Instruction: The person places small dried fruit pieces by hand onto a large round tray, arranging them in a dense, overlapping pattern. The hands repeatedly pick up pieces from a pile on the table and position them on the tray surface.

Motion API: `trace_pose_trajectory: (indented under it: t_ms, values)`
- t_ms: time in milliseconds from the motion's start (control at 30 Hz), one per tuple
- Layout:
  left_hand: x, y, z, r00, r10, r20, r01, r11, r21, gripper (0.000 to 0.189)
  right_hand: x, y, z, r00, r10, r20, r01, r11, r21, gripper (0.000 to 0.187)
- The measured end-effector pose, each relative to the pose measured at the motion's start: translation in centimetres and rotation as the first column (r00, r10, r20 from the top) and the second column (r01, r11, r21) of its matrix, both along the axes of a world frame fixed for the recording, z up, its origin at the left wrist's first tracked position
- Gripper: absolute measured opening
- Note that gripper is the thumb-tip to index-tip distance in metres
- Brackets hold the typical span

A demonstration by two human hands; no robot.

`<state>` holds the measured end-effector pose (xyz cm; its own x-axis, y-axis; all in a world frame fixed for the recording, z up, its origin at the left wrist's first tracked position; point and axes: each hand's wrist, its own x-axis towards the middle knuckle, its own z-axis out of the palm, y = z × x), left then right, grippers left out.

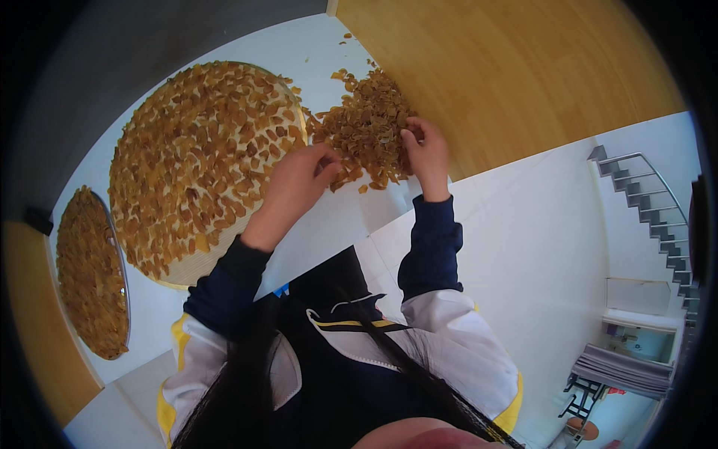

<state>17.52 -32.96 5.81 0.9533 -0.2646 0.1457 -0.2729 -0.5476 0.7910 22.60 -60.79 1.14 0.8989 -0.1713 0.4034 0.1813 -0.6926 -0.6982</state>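
A heap of thin amber-brown dried slices (373, 120) lies on a white tabletop (348, 216). At the heap's right edge is my right hand (429, 154), its thumb and fingers bent towards the slices; whether it pinches any is unclear. My left hand (305, 179) is between the heap and a large round tray (185, 269), fingers curled. Its palm side is hidden, so I cannot see if slices are in it. Similar slices (207, 151) cover most of the tray in a spread layer. The pale ribbed surface shows through along its lower right edge.
A second round tray (124, 280), full of slices, stands at the far left. Wooden panels (521, 73) border the table at the right and left. Stray slices (347, 36) are scattered beyond the heap. A staircase with a metal handrail (645, 157) is at the right.
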Motion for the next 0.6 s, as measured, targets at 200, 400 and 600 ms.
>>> trace_pose_trajectory:
  t_ms: [200, 400, 600]
  values:
    - [9.4, -7.2, -1.6, 0.986, -0.055, 0.157, 0.046, 0.997, 0.058, 0.020, 4.5, -0.2, -1.2, 0.997, -0.076, -0.003, 0.073, 0.965, -0.251, 0.035]
    - [13.2, -10.9, -3.7, 0.950, -0.022, 0.311, -0.046, 0.977, 0.210, 0.026, 4.1, 0.1, -1.2, 0.995, -0.092, 0.031, 0.097, 0.943, -0.319, 0.024]
    - [14.0, -11.4, -4.4, 0.965, 0.005, 0.262, -0.059, 0.978, 0.198, 0.021, 3.7, -0.4, -1.0, 0.997, -0.063, 0.038, 0.068, 0.985, -0.158, 0.016]
